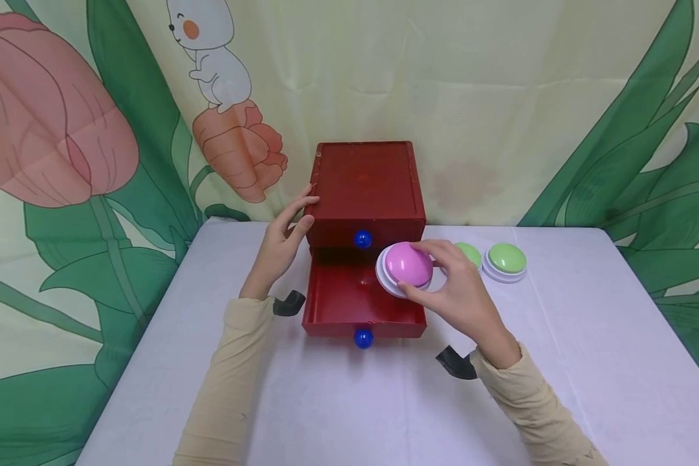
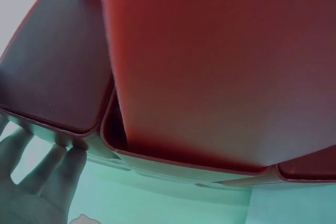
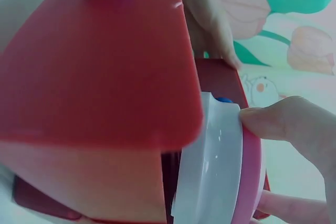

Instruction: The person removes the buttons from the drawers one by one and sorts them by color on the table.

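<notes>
My right hand (image 1: 460, 291) pinches a pink push button (image 1: 408, 264) by its rim, thumb on one side and fingers on the other. The button is domed with a white base, tilted, and overlaps the right part of a pulled-out drawer (image 1: 334, 301) in the head view. In the right wrist view its white base (image 3: 212, 166) is close beside the drawer's side. My left hand (image 1: 278, 243) rests against the left side of the red drawer cabinet (image 1: 364, 181), fingers extended. The cabinet's top drawer is closed.
Two green push buttons with white bases stand right of the cabinet: one (image 1: 507, 259) in full view, the other (image 1: 469, 254) partly behind my right hand. Blue knobs (image 1: 364, 338) stick out from the drawer fronts. A patterned curtain (image 1: 477, 129) hangs behind the white-covered table (image 1: 582, 323).
</notes>
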`<move>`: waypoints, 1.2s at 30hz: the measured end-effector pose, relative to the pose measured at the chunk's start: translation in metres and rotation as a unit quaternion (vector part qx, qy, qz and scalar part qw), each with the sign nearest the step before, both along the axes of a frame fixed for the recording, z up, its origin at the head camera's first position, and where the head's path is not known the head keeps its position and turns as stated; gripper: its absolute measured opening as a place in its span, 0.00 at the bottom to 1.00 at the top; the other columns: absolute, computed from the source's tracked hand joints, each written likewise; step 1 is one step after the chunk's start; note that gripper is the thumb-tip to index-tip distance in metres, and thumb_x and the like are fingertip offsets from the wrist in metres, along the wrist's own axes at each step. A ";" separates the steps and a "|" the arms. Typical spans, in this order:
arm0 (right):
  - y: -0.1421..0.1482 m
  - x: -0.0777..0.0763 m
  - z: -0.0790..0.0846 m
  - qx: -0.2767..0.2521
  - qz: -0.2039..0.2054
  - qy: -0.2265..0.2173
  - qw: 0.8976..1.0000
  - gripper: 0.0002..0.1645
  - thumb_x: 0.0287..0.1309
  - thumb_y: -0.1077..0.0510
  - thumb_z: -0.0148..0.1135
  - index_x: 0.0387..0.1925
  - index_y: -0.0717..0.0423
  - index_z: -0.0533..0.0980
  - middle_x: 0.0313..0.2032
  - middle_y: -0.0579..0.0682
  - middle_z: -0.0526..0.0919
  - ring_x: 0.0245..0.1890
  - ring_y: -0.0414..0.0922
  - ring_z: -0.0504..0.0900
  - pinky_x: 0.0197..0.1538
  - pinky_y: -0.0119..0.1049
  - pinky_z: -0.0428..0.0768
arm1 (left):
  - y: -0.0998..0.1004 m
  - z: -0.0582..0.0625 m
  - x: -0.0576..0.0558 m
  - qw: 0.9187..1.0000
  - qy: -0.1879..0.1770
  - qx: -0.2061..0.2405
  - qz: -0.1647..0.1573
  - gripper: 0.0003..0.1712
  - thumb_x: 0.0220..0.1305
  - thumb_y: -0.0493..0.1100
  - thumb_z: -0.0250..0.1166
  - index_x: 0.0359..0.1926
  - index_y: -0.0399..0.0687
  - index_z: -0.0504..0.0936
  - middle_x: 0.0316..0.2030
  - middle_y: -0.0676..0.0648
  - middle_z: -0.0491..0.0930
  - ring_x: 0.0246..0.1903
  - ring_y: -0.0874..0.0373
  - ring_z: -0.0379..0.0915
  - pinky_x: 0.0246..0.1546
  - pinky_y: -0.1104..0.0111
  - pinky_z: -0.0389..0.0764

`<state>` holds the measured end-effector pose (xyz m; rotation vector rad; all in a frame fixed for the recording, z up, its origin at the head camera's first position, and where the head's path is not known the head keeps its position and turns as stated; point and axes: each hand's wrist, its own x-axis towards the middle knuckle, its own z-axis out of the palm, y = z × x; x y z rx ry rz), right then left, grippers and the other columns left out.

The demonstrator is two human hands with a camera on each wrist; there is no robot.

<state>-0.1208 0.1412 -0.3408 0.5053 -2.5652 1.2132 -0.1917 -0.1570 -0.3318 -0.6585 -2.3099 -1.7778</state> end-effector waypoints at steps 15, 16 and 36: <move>0.022 0.003 -0.006 0.010 -0.021 0.006 1.000 0.37 0.43 0.58 0.81 0.58 0.57 0.77 0.56 0.55 0.78 0.55 0.52 0.76 0.48 0.55 0.84 | -0.001 -0.002 0.000 1.000 -0.004 0.004 -0.001 0.24 0.75 0.40 0.53 0.69 0.41 0.69 0.76 0.48 0.56 0.75 0.56 0.51 0.67 0.51 0.69; 0.024 0.003 -0.007 0.012 -0.023 0.009 1.000 0.37 0.43 0.58 0.81 0.58 0.57 0.77 0.56 0.55 0.79 0.55 0.52 0.76 0.48 0.54 0.83 | -0.001 -0.002 0.000 1.000 -0.003 0.005 0.000 0.24 0.75 0.40 0.53 0.69 0.41 0.69 0.76 0.48 0.56 0.75 0.55 0.51 0.67 0.51 0.69; 0.053 -0.001 -0.017 0.009 -0.058 0.012 0.998 0.36 0.45 0.59 0.79 0.58 0.57 0.77 0.54 0.54 0.79 0.53 0.51 0.77 0.46 0.10 0.68 | -0.001 -0.004 -0.002 1.000 0.004 0.001 0.006 0.24 0.75 0.40 0.53 0.69 0.40 0.69 0.76 0.48 0.57 0.75 0.56 0.52 0.67 0.51 0.69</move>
